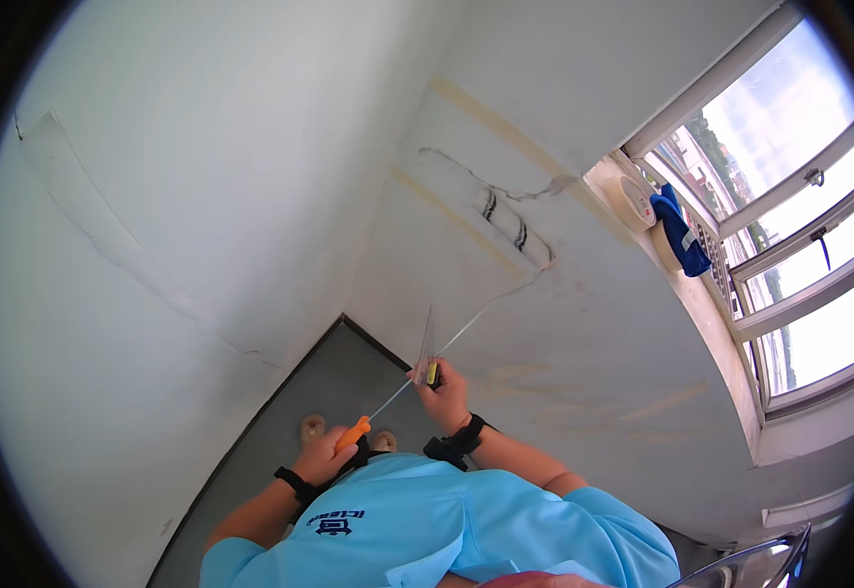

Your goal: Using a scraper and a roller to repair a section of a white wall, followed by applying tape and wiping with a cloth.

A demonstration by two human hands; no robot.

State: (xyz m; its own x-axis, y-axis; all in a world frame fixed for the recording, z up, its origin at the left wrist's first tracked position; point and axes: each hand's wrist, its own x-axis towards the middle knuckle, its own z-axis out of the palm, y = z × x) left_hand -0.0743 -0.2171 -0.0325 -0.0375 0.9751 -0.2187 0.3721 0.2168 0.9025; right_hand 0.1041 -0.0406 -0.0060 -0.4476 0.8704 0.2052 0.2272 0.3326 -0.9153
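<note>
My left hand is closed around an orange handle, low in front of my body. A thin pale line, a rod or cord, runs from it toward my right hand and on up to the wall; I cannot tell if it is one piece. My right hand grips a clear, narrow pointed plastic piece with a small black-and-yellow item at its base. Above them, the wall has cracks, pale yellow strips and a rounded groove with dark lines.
A plain wall meets the cracked wall in a corner, above a grey floor where my feet show. At the right, a window has a sill holding tape rolls and a blue cloth-like item.
</note>
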